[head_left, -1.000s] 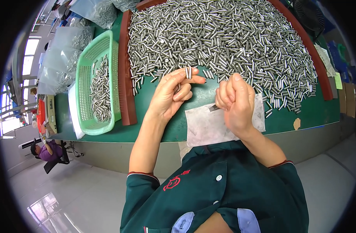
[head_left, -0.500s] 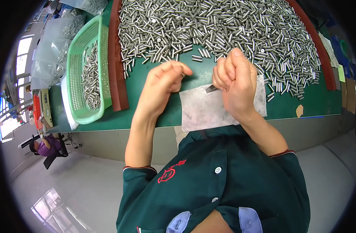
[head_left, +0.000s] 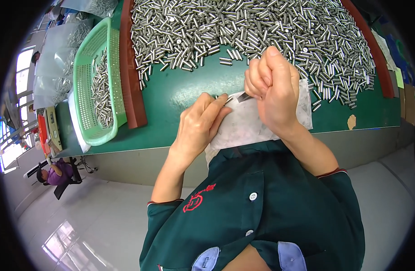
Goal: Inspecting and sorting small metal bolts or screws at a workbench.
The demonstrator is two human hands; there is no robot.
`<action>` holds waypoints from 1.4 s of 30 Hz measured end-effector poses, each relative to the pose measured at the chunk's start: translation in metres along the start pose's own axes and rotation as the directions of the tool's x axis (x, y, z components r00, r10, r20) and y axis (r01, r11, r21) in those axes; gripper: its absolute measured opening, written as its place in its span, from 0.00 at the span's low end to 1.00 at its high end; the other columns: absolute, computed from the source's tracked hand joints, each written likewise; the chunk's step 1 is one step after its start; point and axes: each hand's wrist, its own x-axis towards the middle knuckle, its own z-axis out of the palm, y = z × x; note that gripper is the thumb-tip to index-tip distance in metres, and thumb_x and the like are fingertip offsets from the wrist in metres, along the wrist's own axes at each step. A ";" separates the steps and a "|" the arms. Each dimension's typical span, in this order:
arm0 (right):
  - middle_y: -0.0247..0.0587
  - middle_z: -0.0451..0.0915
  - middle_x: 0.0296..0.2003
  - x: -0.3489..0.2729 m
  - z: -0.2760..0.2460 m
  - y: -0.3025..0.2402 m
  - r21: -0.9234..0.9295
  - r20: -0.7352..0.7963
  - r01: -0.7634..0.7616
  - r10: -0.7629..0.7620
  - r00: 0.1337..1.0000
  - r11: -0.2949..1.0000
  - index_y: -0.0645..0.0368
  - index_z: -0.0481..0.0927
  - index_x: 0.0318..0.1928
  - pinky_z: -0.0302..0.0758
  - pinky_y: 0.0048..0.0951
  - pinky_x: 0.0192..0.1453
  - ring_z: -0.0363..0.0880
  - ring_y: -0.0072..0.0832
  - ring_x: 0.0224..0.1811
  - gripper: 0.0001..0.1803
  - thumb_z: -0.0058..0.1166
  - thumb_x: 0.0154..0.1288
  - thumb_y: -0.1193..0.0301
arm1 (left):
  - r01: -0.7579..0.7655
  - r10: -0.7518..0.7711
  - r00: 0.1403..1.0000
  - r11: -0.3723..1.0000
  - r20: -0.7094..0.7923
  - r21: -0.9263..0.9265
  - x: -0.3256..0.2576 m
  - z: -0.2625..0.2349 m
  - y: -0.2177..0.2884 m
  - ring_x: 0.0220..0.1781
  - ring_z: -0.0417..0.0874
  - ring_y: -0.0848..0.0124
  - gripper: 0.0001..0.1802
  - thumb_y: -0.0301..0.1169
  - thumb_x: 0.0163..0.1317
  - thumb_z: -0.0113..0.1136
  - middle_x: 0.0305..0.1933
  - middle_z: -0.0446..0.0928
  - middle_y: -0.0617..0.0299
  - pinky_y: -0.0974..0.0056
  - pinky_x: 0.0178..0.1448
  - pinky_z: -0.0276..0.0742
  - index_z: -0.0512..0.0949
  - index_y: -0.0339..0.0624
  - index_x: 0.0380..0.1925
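My left hand (head_left: pixel 200 123) is low over the left part of a white, smudged cloth (head_left: pixel 243 126), fingers pinched on a small metal pin (head_left: pixel 229 99). My right hand (head_left: pixel 277 92) is closed in a fist above the same cloth. From its lower side juts the tip of a flat dark metal blade (head_left: pixel 243 96), close to the pin; the fist hides the rest. A broad heap of short shiny metal pins (head_left: pixel 252 27) covers the table beyond both hands. A few loose pins (head_left: pixel 225 61) lie at the heap's near edge.
Red-brown rails (head_left: pixel 129 90) flank the heap on the green table (head_left: pixel 171 95). Outside the left rail stands a light-green perforated basket (head_left: pixel 83 90) part full of pins, with clear bags of pins (head_left: pixel 63 58) beyond. A person in purple (head_left: pixel 60 172) sits at the far left.
My left hand has come nearer and to the right, from beside the cloth to over it, and a pin now shows at its fingertips. My right hand has barely moved.
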 end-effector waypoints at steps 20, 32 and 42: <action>0.28 0.55 0.09 0.000 -0.002 0.000 0.148 0.041 0.019 -0.026 0.999 0.989 0.54 0.54 0.13 0.46 0.18 0.15 0.47 0.14 0.11 0.22 0.33 0.65 0.64 | 0.104 -0.109 0.990 0.992 -0.090 -0.065 0.007 0.003 0.006 0.13 0.68 0.69 0.05 0.20 0.44 0.60 0.16 0.67 0.61 0.68 0.18 0.64 0.73 0.38 0.21; 0.29 0.57 0.10 0.001 0.000 0.003 0.109 0.048 0.003 -0.008 0.999 0.994 0.56 0.55 0.13 0.48 0.17 0.15 0.48 0.13 0.12 0.22 0.34 0.65 0.66 | 0.125 -0.133 0.987 0.988 -0.092 -0.092 0.007 0.004 0.006 0.13 0.68 0.69 0.05 0.20 0.44 0.60 0.16 0.67 0.60 0.68 0.18 0.64 0.74 0.38 0.21; 0.28 0.57 0.10 0.000 0.001 0.003 0.098 0.043 -0.006 0.002 0.999 0.995 0.56 0.56 0.13 0.48 0.17 0.15 0.48 0.13 0.12 0.22 0.34 0.65 0.66 | 0.136 -0.147 0.985 0.983 -0.089 -0.123 0.007 0.005 0.005 0.13 0.68 0.69 0.05 0.20 0.44 0.60 0.16 0.67 0.60 0.68 0.19 0.65 0.74 0.38 0.21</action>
